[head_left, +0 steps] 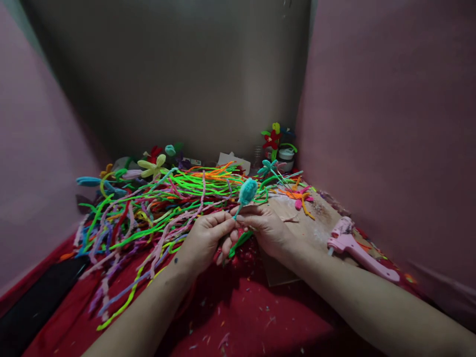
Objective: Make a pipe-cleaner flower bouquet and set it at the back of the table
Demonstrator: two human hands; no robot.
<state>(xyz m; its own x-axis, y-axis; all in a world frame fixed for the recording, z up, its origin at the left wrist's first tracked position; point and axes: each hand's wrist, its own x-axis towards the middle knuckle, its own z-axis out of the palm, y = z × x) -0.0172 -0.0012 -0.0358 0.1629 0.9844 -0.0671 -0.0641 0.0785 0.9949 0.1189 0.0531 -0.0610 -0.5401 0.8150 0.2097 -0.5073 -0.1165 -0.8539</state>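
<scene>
Hands, a pair, bare, brought together above the middle of the red cloth [223,317]. Left hand [213,235]: thumb and forefinger closed in a pinch on the thin stem of the teal bud [248,191], remaining fingers curled beneath. Right hand [266,225]: thumb and fingertips closed on the same stem, close beside the left fingertips. Teal bud, one, fuzzy: held upright, head above the fingers, stem tilted slightly.

Fuzzy stems [178,186], a large loose heap, in green, orange, pink, purple, yellow and red: across the left and far parts of the cloth, some strands trailing towards its near edge. Pale yellow flower [153,166], one: at the heap's far left. Cardboard [293,225], brown: right of the hands, partly under the right forearm. Pink glue gun [359,255], one: lying near the right edge of the cloth, handle towards the near right corner. Pink-and-orange flower [303,197], one: on the far part of the cardboard. Red flower [271,140], one: upright near the far right corner, beside a lidded cup [286,159]. Black flat object [40,297], one: near left corner. Small scraps [224,340], scattered: near edge.
</scene>
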